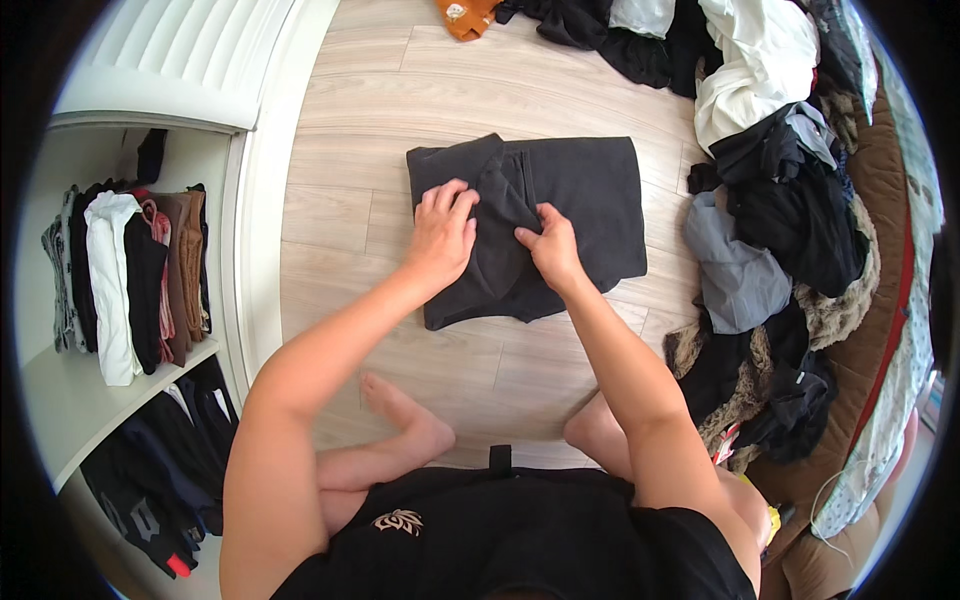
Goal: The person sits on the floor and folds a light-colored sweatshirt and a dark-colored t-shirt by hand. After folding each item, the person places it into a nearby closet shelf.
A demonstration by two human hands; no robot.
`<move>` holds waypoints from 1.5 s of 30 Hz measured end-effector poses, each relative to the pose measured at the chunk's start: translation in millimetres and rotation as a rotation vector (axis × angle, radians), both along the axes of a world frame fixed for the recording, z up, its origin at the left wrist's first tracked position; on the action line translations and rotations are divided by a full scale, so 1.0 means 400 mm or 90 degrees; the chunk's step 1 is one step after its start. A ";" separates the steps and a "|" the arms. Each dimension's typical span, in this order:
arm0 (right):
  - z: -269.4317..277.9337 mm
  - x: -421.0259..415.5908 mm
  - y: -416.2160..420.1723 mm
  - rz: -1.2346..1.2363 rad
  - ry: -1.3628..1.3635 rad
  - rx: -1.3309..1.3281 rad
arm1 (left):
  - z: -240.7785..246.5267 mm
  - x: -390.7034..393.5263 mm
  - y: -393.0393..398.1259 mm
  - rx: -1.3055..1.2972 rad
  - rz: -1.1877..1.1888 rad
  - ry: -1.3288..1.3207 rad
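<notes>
On the floor before me lies a dark charcoal garment [589, 202], folded into a rough rectangle with a loose layer bunched across its middle. My left hand [444, 234] rests on its left part, fingers bent and slightly apart, with no cloth visibly gripped. Thumb and forefinger of my right hand [553, 246] pinch a fold near the centre, beside a seam or slit that runs up the cloth. The garment's lower edge is uneven, and part of its surface is hidden under my hands.
At left, an open white wardrobe [238, 262] holds folded clothes standing in a row [131, 277], with dark clothes [161, 465] below. A heap of mixed clothes [799, 210] lies along the right beside a brown padded edge [877, 172]. My bare foot [386, 397] is on the wood-look floor [330, 217].
</notes>
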State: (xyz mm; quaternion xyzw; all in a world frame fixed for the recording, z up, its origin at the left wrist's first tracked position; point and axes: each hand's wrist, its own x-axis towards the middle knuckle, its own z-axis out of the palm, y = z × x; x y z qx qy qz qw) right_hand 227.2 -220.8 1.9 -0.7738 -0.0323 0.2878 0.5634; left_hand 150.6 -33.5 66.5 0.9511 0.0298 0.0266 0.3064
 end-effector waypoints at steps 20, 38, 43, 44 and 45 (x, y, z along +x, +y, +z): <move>0.075 0.063 -0.024 0.275 -0.020 -0.279 | -0.087 0.048 -0.144 0.100 0.058 0.050; 0.169 0.198 -0.234 -0.185 0.321 0.162 | -0.062 0.078 -0.187 0.111 0.092 0.150; 0.252 0.154 -0.143 -0.161 0.147 0.150 | -0.042 0.057 -0.194 0.082 0.085 0.092; 0.267 0.140 -0.117 -0.158 0.121 0.137 | -0.046 0.046 -0.191 0.093 0.063 0.086; 0.305 0.112 -0.078 -0.124 0.090 0.087 | -0.049 0.025 -0.180 0.106 0.042 0.083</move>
